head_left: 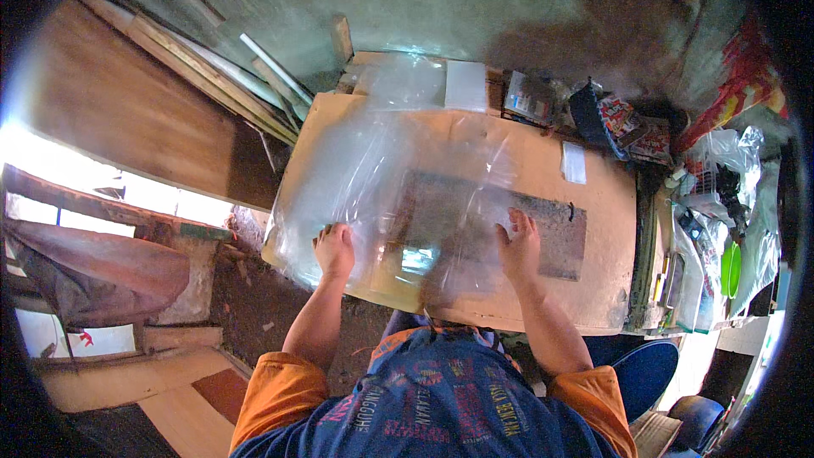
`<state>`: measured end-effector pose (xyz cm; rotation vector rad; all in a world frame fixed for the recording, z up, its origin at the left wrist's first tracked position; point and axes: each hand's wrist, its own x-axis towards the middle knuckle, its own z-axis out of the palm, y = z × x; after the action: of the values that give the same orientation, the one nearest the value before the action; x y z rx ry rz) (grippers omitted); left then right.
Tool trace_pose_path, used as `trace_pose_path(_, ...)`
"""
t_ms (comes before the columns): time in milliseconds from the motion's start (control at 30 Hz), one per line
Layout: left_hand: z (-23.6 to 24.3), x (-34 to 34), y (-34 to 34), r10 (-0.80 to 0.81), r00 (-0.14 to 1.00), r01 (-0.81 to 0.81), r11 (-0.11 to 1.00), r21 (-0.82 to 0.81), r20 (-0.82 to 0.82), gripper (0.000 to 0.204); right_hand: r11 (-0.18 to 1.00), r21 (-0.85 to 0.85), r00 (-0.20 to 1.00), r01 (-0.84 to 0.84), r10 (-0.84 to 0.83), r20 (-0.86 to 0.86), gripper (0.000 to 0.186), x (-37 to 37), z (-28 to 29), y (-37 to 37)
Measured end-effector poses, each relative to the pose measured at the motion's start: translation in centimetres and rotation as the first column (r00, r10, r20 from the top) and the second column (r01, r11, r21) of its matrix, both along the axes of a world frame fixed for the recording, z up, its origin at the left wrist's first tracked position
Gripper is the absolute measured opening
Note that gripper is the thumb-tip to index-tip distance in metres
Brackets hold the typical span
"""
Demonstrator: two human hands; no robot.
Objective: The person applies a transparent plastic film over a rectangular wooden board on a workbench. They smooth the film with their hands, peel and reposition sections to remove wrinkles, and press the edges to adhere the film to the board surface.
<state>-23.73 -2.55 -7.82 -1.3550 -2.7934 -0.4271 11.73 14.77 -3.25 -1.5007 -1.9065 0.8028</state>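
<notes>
Clear, crinkled plastic sheeting [348,170] lies spread over the tan board [609,263] of the work surface. My left hand [335,250] is closed at the sheeting's near left part, its fingers curled on it. My right hand [519,246] is open, fingers bent and apart, at the sheeting's right part above a dark rectangular plate [560,242], which shows partly through the plastic.
A white card [573,161] lies on the board. Packets [615,119] and a pale pad [465,85] line the back. Bags and a green object [729,267] crowd the right. Wooden strips [195,68] lean at left. A dark seat [644,365] stands lower right.
</notes>
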Motion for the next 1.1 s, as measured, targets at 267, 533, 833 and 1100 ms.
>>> trace_pose_path(267, 8.4, 3.9, 0.1, -0.085, 0.996, 0.080, 0.925, 0.372, -0.003, 0.007, 0.871, -0.388, 0.934, -0.300, 0.186, -0.306, 0.038, -4.4, 3.1, -3.0)
trace_pose_path(533, 11.4, 11.5, -0.7, -0.387, 0.914, 0.405, 0.882, 0.242, -0.122, 0.010, 0.474, -0.654, 0.701, -0.590, -0.101, -0.706, 0.038, -9.1, 4.2, -3.9)
trace_pose_path(833, 11.3, 14.2, -1.6, -0.499, 0.843, 0.419, 0.843, 0.338, 0.201, 0.027, 0.580, -0.575, 0.621, -0.577, -0.146, -0.770, 0.041, -8.1, 2.8, -3.1)
trace_pose_path(1100, 9.4, 10.7, 0.7, -0.240, 0.425, -0.266, 0.888, 0.374, 0.873, 0.074, 0.564, -0.444, 0.448, -0.696, -0.142, -0.883, 0.043, -3.6, 5.7, -1.2)
